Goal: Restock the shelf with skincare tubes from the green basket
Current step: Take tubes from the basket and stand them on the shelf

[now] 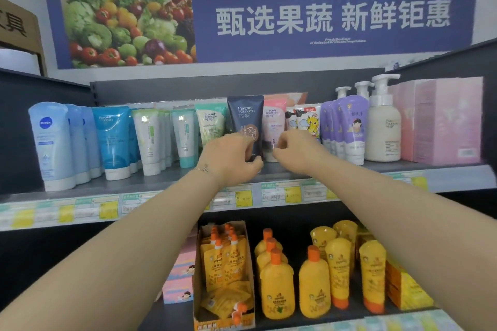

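A dark navy skincare tube (245,118) stands upright on the top shelf (150,185), between a pale green tube (211,122) and a pink tube (273,121). My left hand (230,158) grips the lower part of the navy tube, fingers curled round its cap end. My right hand (297,150) is just right of it, fingers curled at the base of the pink tube; whether it holds that tube is unclear. The green basket is out of view.
Blue and white tubes (113,140) fill the shelf's left side. Purple tubes (349,129), a white pump bottle (383,126) and pink boxes (441,121) stand on the right. Yellow bottles (313,285) and an orange pouch box (223,274) fill the shelf below.
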{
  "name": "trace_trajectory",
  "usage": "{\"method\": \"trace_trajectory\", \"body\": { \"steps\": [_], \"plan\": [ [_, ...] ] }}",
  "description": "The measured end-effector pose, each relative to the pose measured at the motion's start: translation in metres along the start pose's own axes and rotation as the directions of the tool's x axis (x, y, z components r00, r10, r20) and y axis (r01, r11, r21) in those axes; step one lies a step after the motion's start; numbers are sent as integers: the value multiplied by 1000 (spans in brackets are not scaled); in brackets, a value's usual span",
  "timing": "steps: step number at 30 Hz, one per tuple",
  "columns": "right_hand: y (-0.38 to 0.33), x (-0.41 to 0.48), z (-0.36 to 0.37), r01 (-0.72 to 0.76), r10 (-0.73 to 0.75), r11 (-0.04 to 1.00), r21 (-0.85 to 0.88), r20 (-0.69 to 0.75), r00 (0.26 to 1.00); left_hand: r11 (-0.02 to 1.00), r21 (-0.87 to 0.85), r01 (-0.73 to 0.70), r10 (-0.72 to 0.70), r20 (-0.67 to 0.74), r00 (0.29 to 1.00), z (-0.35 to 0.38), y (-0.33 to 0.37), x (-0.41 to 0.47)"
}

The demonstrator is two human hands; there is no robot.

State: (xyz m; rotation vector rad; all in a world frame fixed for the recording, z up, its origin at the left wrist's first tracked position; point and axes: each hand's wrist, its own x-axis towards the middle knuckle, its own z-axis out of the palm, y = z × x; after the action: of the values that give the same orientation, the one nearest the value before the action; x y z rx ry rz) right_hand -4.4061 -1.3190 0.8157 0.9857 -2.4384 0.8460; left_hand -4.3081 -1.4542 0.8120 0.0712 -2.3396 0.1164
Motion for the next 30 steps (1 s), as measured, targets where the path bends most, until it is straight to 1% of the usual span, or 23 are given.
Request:
{"method": "trace_trajectory", "body": {
  "steps": [4, 7, 13, 17, 20, 22, 24, 27, 28, 30],
  "plan": [
    [18, -18, -17, -1, 1, 980, -199, 1, 1000, 996, 39, -85, 83, 58, 995, -1, 13, 5],
    [29, -28, -28, -16, 12, 972, -233, -17, 1000, 992, 41, -118, 115, 80, 990, 4, 28, 11],
    [57, -38, -47, 9, -22, 959, -282, -41, 999, 997, -14, -80, 81, 149, 985, 8, 67, 20],
    [79, -41, -64, 50, -67, 945, -323, -41, 997, 999, 11, -41, 39, 173, 984, 18, 91, 32],
    [96, -42, -82, 115, -123, 903, -414, 8, 992, 1000, 21, 2, -6, 196, 981, 28, 109, 41],
    [107, -42, -93, 142, -135, 889, -436, 46, 990, 999, 33, 38, -44, 215, 976, 34, 119, 46],
    [120, -40, -101, 142, -124, 907, -397, 71, 990, 995, 20, 94, -96, 228, 969, 37, 130, 51],
    [138, -33, -110, 48, -35, 988, -145, 94, 995, 982, -64, 179, -159, 245, 956, 43, 146, 58],
    [143, -31, -112, 11, -3, 997, -72, 107, 994, 974, -97, 205, -175, 251, 952, 45, 150, 61],
    [152, -26, -114, -47, 44, 999, 23, 120, 992, 956, -152, 250, -204, 263, 943, 49, 158, 67]
  ]
}}
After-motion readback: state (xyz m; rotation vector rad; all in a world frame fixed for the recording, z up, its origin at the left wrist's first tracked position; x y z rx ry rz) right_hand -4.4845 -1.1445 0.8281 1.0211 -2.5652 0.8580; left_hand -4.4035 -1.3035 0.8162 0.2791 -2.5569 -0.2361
